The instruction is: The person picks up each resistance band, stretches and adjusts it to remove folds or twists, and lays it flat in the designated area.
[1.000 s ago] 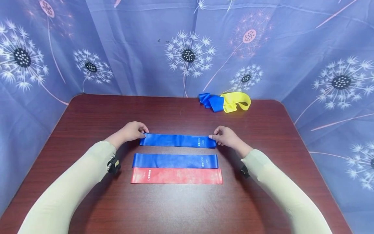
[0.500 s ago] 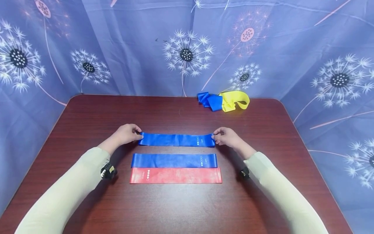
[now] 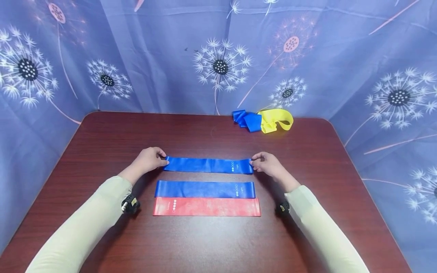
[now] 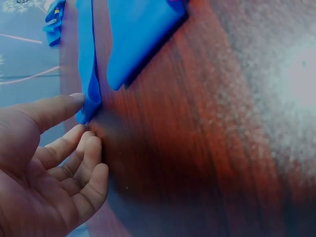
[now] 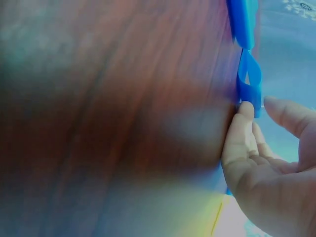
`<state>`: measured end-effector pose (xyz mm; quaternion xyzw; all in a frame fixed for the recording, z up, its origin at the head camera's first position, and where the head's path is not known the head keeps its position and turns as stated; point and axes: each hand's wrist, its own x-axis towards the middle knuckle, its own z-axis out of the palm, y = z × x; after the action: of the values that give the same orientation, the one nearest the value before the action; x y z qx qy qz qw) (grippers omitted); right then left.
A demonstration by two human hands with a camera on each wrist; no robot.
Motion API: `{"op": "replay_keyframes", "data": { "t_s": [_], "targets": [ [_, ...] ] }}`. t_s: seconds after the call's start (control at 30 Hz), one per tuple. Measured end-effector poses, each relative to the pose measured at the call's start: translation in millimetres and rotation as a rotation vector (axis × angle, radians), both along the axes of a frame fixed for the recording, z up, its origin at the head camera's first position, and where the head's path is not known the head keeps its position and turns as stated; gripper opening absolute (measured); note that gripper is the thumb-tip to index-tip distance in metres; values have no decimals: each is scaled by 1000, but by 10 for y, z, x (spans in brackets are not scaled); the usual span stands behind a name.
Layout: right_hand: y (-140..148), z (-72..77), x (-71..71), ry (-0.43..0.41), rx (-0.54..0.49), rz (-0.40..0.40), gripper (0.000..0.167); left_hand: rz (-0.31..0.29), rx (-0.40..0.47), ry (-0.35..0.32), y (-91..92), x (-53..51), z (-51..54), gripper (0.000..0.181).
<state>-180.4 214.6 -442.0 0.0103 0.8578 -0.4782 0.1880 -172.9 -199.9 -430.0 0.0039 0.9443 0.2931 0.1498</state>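
Blue, the held band point(image 3: 209, 165) is beyond the red band point(image 3: 206, 207) in the head view, its ends pinched by the left hand point(image 3: 148, 159) and right hand point(image 3: 268, 165). From the left wrist, the pinched end curls; uneven release might leave it folded. From the right wrist, the loop gapes; a slack pinch could let its layers skew.
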Motion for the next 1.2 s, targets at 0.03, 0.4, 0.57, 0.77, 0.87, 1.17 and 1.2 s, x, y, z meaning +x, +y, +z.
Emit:
{"op": "replay_keyframes", "data": {
  "t_s": [0.03,0.4,0.57,0.77,0.87,1.17,1.2],
  "targets": [
    [-4,1,2,1,11,-1,38,1,-2,5,3,1,-5,34],
    [-54,20,13,35,25,-11,33,-4,28,54,19,16,-25,32],
    [-71,-6,17,59,52,-35,31,2,80,-7,12,-7,-10,35],
    [-62,-22,19,88,64,-46,28,15,114,-17,15,5,1,33],
    [-57,-18,25,100,84,-43,27,22,134,-16,13,9,-12,33],
    [-58,-2,16,111,111,-26,26,131,362,-104,-23,5,-45,40],
    [-58,0,13,111,114,-24,26,141,382,-110,-28,6,-44,40]
  ]
}}
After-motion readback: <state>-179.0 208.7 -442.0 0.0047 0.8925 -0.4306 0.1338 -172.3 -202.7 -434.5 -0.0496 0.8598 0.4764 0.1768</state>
